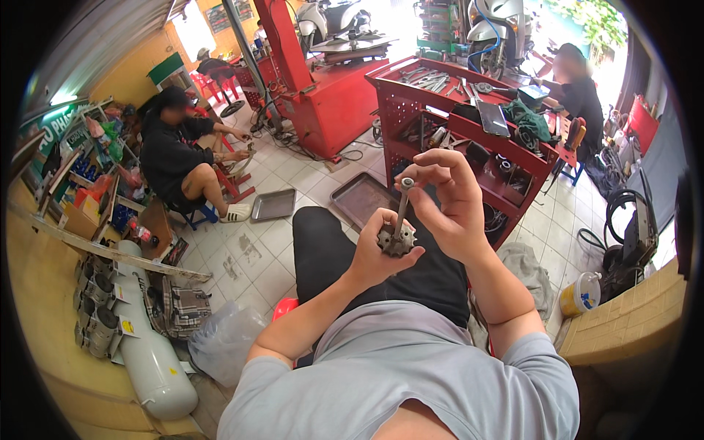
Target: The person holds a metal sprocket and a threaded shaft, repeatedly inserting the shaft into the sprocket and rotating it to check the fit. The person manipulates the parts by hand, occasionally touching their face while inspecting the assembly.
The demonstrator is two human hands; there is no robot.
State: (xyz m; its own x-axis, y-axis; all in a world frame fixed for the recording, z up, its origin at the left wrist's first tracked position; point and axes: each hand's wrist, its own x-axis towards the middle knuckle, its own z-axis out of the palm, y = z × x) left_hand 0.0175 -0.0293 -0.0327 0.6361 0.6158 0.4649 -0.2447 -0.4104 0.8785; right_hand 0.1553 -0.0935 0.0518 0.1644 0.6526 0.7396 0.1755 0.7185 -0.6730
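Head view: person seated, grey shirt, dark trousers, both forearms raised over the lap, hands meeting mid-frame.
Left hand (375, 253): curled around a small dark toothed sprocket (397, 242), thumb and fingers pinching its rim; grasping, not loose.
Right hand (449, 198): above and right of the left, fingers bent over the top end of a metal shaft (402, 207); fingertips pinch the shaft's round head, so it is gripping too.
Shaft and sprocket: shaft stands near upright, lower end seated in the sprocket's centre; both held in the air above the person's knee, carried by no surface.
Red tool cart (411, 99): just beyond the hands, top tray full of wrenches and hand tools, a green rag near its right edge, lower shelves with more parts.
Metal trays: one flat tray (273, 204) on the tiled floor left of the knee, a darker one (363, 196) beside the cart's foot.
White cylinder tank (150, 345): lying along the left wall at the floor's edge.
Yellow tub (581, 293): on the floor right, near a tan brick ledge.
Other people: one in black sitting on a low stool at left, another in black seated at far right behind the cart.
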